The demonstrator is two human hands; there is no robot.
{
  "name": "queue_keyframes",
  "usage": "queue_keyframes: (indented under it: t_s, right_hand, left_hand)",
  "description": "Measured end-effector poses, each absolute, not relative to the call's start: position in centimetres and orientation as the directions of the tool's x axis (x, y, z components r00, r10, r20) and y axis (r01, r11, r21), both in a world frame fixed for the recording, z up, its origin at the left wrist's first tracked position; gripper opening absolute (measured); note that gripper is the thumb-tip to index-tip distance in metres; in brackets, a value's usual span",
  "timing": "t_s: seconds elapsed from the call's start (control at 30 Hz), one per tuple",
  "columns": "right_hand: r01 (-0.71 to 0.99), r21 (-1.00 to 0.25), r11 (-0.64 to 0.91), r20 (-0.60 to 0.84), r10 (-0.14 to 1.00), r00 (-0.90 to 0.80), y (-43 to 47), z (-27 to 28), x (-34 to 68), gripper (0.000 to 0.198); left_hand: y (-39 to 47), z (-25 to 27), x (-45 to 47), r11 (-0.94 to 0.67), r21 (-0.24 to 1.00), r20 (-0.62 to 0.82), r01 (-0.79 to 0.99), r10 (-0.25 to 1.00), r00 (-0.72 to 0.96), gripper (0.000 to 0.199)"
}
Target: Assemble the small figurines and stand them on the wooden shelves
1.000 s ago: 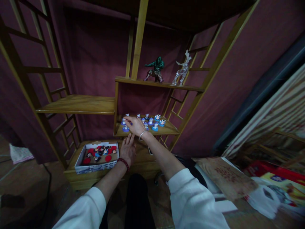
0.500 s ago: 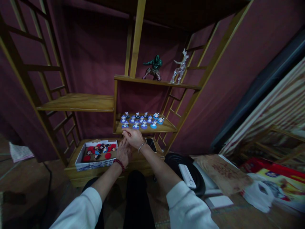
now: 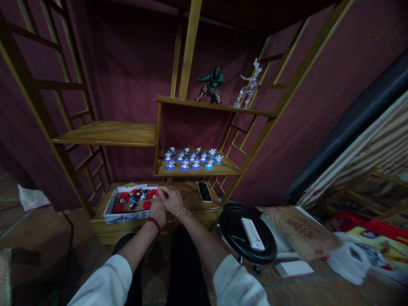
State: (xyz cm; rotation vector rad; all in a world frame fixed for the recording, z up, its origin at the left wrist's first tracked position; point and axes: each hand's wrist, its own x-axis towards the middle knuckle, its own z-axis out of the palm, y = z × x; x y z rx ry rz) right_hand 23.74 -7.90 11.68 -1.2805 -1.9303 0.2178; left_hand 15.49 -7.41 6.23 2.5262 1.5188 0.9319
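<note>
My left hand (image 3: 158, 212) and my right hand (image 3: 172, 200) meet at the right end of a shallow white box (image 3: 130, 218), fingers bent and drawn together. What they hold, if anything, is hidden between them. Inside the box lie small dark-haired figurines (image 3: 139, 195) and several round red pieces (image 3: 119, 208). Above my hands, small figurines on purple and blue bases (image 3: 185, 165) stand in rows on a wooden shelf (image 3: 219, 171). Behind them are a few figurines with dark bases (image 3: 187, 152).
A phone (image 3: 204, 192) lies on the lower wooden surface to the right. Higher up stand a green figure (image 3: 213, 85) and a clear deer statuette (image 3: 248, 87). A black round stool (image 3: 269, 244) bearing a white box (image 3: 252, 233) is at the right, beside a cardboard sheet (image 3: 299, 231).
Both hands have moved down and left, away from the figurine shelf's front edge to the box's right end. The view has shifted slightly, and the phone is now uncovered.
</note>
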Motion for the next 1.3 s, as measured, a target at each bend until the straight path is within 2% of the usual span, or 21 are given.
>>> queue_keyframes:
  t_s: [0.1,0.3,0.53,0.63,0.77,0.93,1.13,1.3]
  right_hand:
    - [0.696,-0.556,0.455,0.495,0.853,-0.162,-8.0,10.2,23.0,0.023]
    - [0.671,-0.596,0.440,0.450,0.876,-0.175,-8.0,8.1,21.7,0.024]
    - [0.689,-0.633,0.353,0.318,0.930,-0.185,-7.1,5.0,20.3,0.027]
    - [0.698,-0.629,0.343,0.296,0.935,-0.193,-6.6,3.6,20.0,0.028]
    - [0.761,-0.603,0.241,0.168,0.970,-0.174,-6.0,2.1,20.1,0.030]
    - [0.809,-0.564,0.167,0.071,0.986,-0.154,-5.6,1.1,20.3,0.031]
    - [0.825,-0.541,0.162,0.046,0.985,-0.164,-5.0,0.9,20.2,0.031]
    - [0.844,-0.506,0.177,0.002,0.979,-0.204,-4.3,1.2,20.0,0.029]
  left_hand:
    - [-7.3,4.9,14.9,-0.518,0.351,0.451,0.780,0.824,0.344,0.036]
    - [-7.4,3.2,13.5,-0.406,0.320,0.299,0.856,0.900,0.316,0.040]
    - [-7.9,2.9,12.3,-0.317,0.232,0.098,0.920,0.948,0.302,0.042]
    - [-8.1,2.9,11.5,-0.296,0.219,0.057,0.930,0.955,0.291,0.045]
    - [-8.1,2.4,10.0,-0.254,0.163,0.008,0.953,0.967,0.256,0.053]
    - [-7.8,1.3,8.4,-0.219,0.137,-0.008,0.966,0.975,0.222,0.052]
    - [-7.8,0.8,7.9,-0.237,0.162,0.025,0.958,0.971,0.236,0.048]
    - [-7.8,0.0,7.5,-0.276,0.128,0.067,0.952,0.961,0.270,0.049]
